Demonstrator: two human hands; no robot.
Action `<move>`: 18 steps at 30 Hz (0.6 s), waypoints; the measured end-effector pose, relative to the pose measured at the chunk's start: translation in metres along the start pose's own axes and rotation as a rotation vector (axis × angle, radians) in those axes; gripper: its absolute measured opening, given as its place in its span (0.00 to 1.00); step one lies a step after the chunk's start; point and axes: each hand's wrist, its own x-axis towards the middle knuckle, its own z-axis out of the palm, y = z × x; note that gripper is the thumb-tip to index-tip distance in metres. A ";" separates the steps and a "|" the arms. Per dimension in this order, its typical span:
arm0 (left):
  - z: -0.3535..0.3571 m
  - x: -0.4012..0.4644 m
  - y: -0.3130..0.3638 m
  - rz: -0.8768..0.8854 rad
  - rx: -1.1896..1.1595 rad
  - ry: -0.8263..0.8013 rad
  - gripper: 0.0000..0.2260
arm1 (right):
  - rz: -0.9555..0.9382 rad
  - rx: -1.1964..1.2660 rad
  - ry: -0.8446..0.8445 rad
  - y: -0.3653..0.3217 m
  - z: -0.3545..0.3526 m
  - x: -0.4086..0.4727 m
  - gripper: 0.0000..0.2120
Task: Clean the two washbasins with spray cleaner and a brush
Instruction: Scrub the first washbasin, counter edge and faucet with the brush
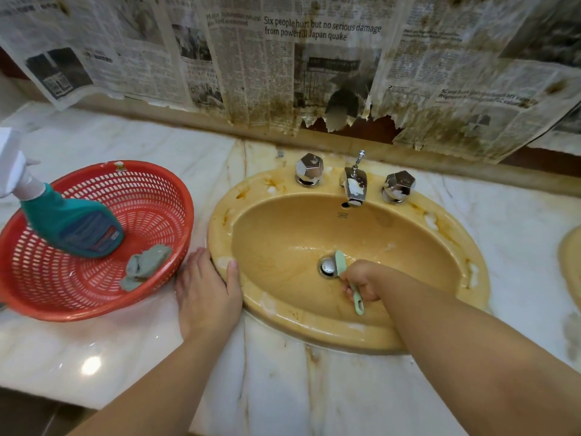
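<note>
1. Right hand (361, 280) curled round the green brush (347, 280), head at the drain (328, 266) in the ochre washbasin (314, 328).
2. Left hand (206, 294) flat, fingers straight, bracing on the worktop (283, 388) at the basin's left rim.
3. Spray cleaner (70, 225) lies in the red basket (94, 306), worktop's left end.
4. Advice: short firm strokes round the drain, then work up toward the stained rim.

Glossy ceramic washbasin (446, 243), polished marble counter (132, 350), chrome taps (309, 169)

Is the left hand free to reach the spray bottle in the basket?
Probably yes: the left hand rests open on the basin rim beside the basket, and the spray bottle lies uncovered inside.
</note>
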 end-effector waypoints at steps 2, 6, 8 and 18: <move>0.000 0.000 -0.001 0.000 -0.006 -0.002 0.26 | -0.040 -0.046 0.034 0.001 0.006 -0.004 0.08; 0.000 -0.001 0.000 0.000 -0.009 0.000 0.25 | -0.095 -0.153 0.057 0.001 -0.001 -0.019 0.07; -0.001 -0.001 0.000 0.000 -0.008 0.003 0.26 | -0.167 -0.209 0.071 -0.003 -0.004 -0.031 0.11; -0.002 -0.001 0.001 0.001 0.000 -0.013 0.27 | -0.301 -0.705 0.304 -0.038 -0.005 -0.058 0.08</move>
